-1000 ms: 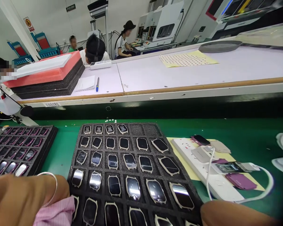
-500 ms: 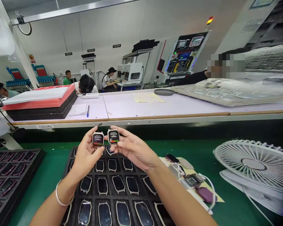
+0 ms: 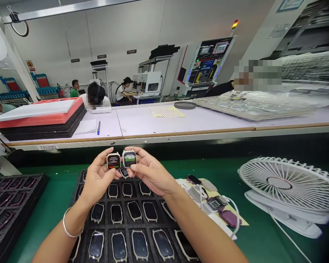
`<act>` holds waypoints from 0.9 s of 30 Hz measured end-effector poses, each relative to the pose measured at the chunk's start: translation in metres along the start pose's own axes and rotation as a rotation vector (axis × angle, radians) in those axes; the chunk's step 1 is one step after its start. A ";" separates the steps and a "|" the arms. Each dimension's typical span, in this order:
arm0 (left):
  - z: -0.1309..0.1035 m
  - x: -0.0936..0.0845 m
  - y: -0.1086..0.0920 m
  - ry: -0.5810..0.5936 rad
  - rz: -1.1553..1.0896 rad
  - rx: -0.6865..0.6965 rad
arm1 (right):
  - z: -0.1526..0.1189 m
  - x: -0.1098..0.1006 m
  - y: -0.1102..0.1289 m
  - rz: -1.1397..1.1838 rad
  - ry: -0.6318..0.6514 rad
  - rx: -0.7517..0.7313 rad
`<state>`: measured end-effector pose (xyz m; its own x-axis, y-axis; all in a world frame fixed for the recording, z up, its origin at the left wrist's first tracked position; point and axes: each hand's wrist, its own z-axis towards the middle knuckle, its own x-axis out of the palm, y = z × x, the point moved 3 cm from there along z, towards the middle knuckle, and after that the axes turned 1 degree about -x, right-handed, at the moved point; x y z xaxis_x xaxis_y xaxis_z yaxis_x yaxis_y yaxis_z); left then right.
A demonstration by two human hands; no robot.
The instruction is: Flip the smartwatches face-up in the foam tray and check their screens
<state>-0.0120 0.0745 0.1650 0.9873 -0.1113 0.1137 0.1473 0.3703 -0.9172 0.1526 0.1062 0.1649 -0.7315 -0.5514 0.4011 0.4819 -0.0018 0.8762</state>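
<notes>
My left hand (image 3: 101, 176) grips a smartwatch body (image 3: 113, 161) by its edges, with the lit screen facing me. Close beside it, a second smartwatch body (image 3: 129, 159) is pinched in my right hand (image 3: 150, 171), thumb near the lower edge of the screen. Both screens are lit, with small text and coloured bands too fine to read. Neither watch has a strap. Below my hands lies a black foam tray (image 3: 105, 228) holding rows of similar pale-framed watches, mostly dark-screened. Part of the tray is hidden under my forearms.
At left is another foam tray (image 3: 19, 215) of purple-framed watches. A white fan (image 3: 279, 182) stands right, near cables and a purple piece (image 3: 230, 218) on yellow paper. Beyond runs a raised shelf (image 3: 142, 126) with stacked foam sheets (image 3: 41, 118) and a pen (image 3: 98, 128). Several people sit behind.
The right watch's screen has altered, now showing a green band across its middle. My view has turned slightly right, so the surroundings sit further left. Both hands keep their watches.
</notes>
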 end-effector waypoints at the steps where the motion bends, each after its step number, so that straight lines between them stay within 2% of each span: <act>1: 0.000 0.000 0.000 0.007 -0.009 0.004 | 0.000 0.000 0.000 -0.003 -0.001 -0.006; 6: 0.000 0.001 -0.001 0.004 -0.009 0.014 | 0.001 0.000 -0.001 -0.017 -0.012 -0.027; 12: 0.002 0.004 0.001 -0.054 0.022 0.031 | 0.001 0.004 -0.004 -0.033 -0.016 -0.035; 22: 0.000 0.003 0.001 0.016 -0.023 0.014 | 0.002 0.001 -0.004 -0.053 -0.077 -0.061; 27: 0.001 0.005 0.003 0.003 -0.019 0.033 | 0.001 0.003 -0.005 -0.071 -0.083 -0.065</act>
<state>-0.0067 0.0756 0.1634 0.9841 -0.1213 0.1298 0.1680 0.3981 -0.9018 0.1477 0.1050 0.1625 -0.8009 -0.4771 0.3619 0.4557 -0.0935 0.8852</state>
